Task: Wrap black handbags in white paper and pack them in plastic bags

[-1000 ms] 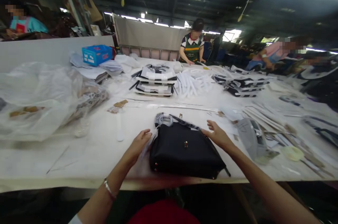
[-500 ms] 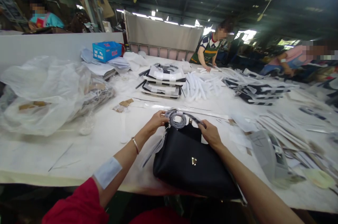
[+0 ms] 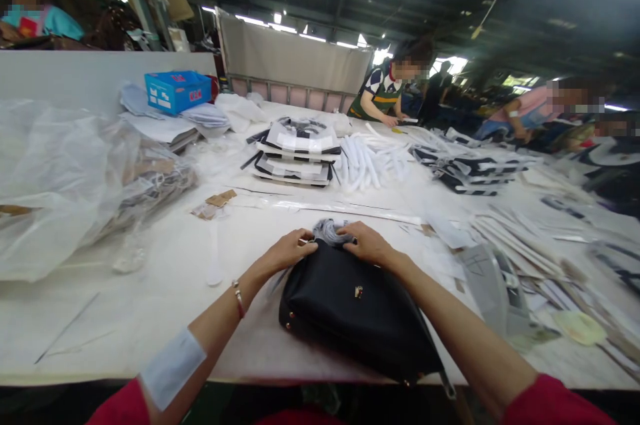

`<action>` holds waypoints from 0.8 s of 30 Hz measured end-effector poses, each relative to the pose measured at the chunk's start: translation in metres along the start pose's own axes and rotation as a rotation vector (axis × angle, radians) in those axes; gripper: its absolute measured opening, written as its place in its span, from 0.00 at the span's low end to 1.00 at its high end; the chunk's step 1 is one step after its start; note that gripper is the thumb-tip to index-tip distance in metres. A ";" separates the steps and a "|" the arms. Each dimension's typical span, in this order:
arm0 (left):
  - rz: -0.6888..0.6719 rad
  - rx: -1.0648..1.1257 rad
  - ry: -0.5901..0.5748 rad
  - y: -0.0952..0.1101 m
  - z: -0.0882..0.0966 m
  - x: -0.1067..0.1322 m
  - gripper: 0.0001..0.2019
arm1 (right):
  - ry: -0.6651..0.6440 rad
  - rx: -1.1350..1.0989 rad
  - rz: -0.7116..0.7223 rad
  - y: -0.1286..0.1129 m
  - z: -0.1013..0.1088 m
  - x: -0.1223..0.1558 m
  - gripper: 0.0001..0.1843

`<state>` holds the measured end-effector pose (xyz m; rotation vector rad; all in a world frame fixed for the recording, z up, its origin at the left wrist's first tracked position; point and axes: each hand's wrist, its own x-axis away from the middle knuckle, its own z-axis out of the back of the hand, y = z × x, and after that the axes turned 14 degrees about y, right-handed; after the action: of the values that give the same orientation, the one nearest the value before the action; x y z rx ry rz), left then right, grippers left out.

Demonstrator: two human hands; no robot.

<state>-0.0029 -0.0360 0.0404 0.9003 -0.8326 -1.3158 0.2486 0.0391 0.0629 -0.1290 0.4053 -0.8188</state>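
Note:
A black leather handbag [image 3: 353, 308] with a small gold clasp lies on the white table [image 3: 150, 305] right in front of me. At its far top edge sits a coiled grey wrapped strap [image 3: 327, 229]. My left hand [image 3: 290, 250] rests at the bag's top left corner, fingers curled onto the strap's end. My right hand [image 3: 367, 243] presses down on the strap and the bag's top edge, fingers bent over them.
Big clear plastic bags [image 3: 75, 171] fill the left. A blue box [image 3: 177, 89], stacked black-and-white pieces [image 3: 297, 151] and white rolls [image 3: 370, 158] lie farther back. Paper strips and tools [image 3: 520, 245] clutter the right. Other people work at the far side.
Both hands came from the bag's sides to its top, lifted the coiled strap, and now hold it down against the bag's top edge. The bag has shifted a little.

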 end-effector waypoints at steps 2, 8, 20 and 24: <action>-0.110 -0.068 -0.041 0.008 0.001 0.014 0.19 | -0.150 0.099 0.090 -0.010 -0.002 -0.015 0.23; -0.404 -0.522 -0.138 0.027 0.001 0.037 0.14 | -0.108 0.376 0.242 -0.003 0.001 -0.036 0.18; -0.568 -0.695 -0.188 0.037 0.000 0.041 0.08 | -0.040 0.291 0.052 0.023 0.000 -0.008 0.13; -0.529 -0.699 -0.282 0.058 -0.009 0.032 0.03 | -0.002 0.361 0.068 0.011 -0.006 -0.012 0.11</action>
<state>0.0328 -0.0652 0.0887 0.3777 -0.2823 -2.0549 0.2464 0.0558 0.0579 0.2184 0.2530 -0.8125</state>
